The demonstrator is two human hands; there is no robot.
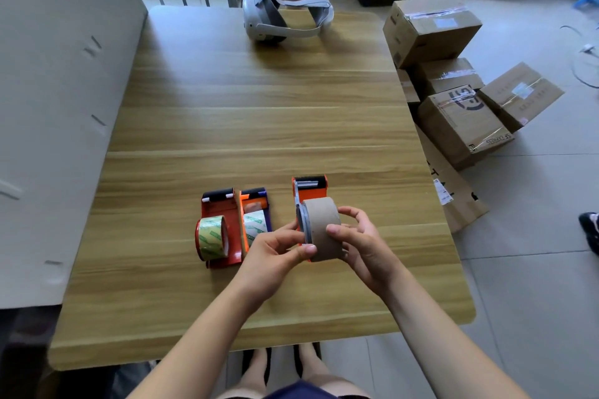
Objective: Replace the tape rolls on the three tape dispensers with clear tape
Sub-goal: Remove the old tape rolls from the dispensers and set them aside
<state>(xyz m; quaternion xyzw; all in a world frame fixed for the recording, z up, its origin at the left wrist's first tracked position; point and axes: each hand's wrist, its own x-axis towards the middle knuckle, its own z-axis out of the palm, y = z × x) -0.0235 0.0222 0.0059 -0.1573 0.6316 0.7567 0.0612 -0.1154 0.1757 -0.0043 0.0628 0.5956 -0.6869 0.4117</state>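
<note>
I see left hand [278, 249] pinching the dispenser [310, 194] at its hub, right hand [363, 240] gripping the brown roll [324, 227] on it, just right of the reloaded pair [223, 230]; I'd pull the roll straight off, no twisting.

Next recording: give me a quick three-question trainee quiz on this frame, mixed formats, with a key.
1. True or false: the right hand grips the brown roll.
2. How many dispensers hold green-printed clear tape? A one, B two, C three.
3. Fill in: at the table's far edge lies a white ____.
Key: 1 true; 2 B, the red dispenser and the middle dispenser; 3 headset.
</note>
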